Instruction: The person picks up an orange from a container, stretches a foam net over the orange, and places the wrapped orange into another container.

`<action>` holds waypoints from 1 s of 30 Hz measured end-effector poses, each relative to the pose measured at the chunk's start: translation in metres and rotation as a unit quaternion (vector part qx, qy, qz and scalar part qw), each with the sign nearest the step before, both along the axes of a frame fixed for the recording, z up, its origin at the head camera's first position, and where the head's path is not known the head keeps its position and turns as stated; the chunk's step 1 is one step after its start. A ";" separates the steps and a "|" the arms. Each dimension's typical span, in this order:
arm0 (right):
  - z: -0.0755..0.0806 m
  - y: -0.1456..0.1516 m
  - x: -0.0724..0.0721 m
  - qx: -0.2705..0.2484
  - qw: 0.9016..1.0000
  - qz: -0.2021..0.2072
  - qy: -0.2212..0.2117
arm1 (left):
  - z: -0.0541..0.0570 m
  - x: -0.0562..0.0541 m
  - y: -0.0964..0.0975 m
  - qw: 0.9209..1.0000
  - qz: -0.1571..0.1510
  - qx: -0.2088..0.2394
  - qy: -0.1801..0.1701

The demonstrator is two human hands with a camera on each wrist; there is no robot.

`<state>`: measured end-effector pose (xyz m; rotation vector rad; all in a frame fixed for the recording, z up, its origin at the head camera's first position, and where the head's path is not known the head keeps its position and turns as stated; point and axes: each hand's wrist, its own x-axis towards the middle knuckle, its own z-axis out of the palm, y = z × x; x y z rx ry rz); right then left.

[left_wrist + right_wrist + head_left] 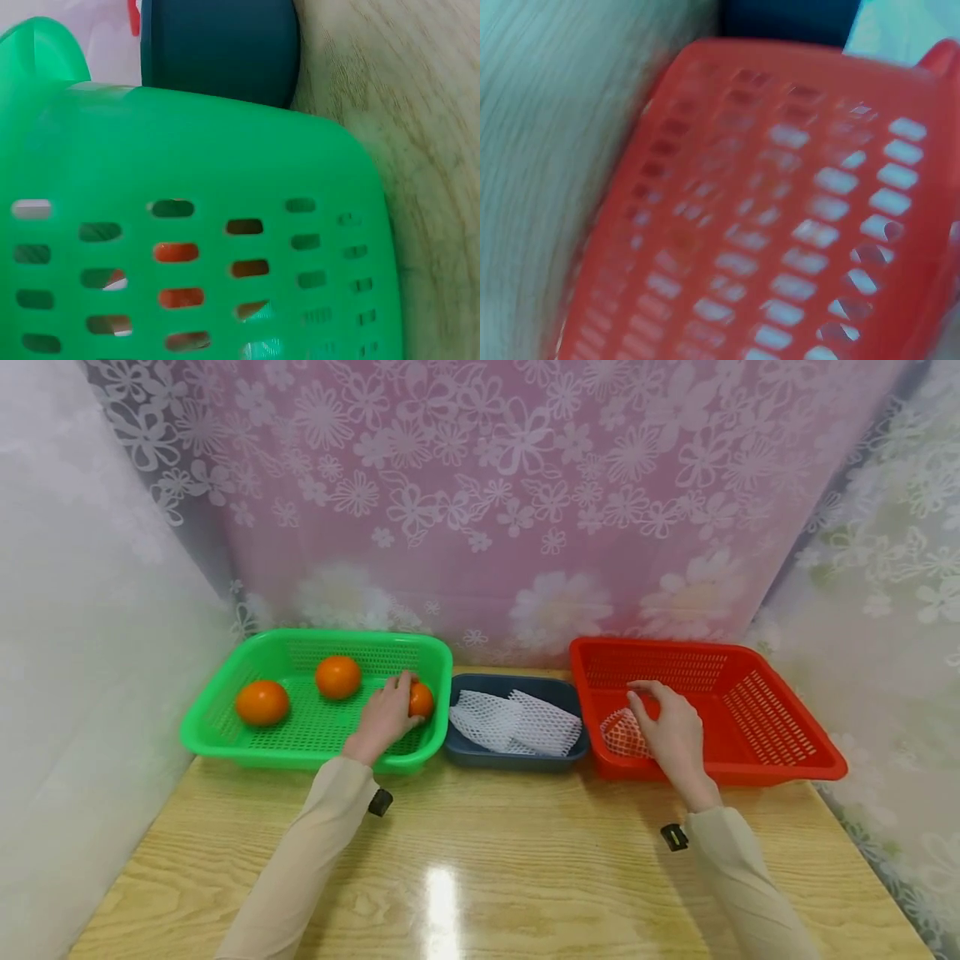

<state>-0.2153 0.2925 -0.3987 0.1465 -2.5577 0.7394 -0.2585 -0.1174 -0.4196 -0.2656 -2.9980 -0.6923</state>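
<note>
In the head view, my left hand (381, 718) grasps an orange (422, 701) at the right end of the green basket (315, 758), fingers over its far side. I'd keep that hold light but steady, as smooth rind may slip, and mind the nearby rim. My right hand (675, 727) is released, fingertips apart, just above a net-wrapped fruit (621, 737) in the red basket (795, 727); I'd avoid snagging the mesh. In the left wrist view, orange shows through slots, the grip unclear. The right wrist view is blurred; I can't make out the fingers.
</note>
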 end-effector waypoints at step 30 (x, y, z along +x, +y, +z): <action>0.003 -0.151 0.059 -0.404 0.856 0.247 -0.206 | 0.035 0.082 0.055 0.950 -0.153 0.204 0.183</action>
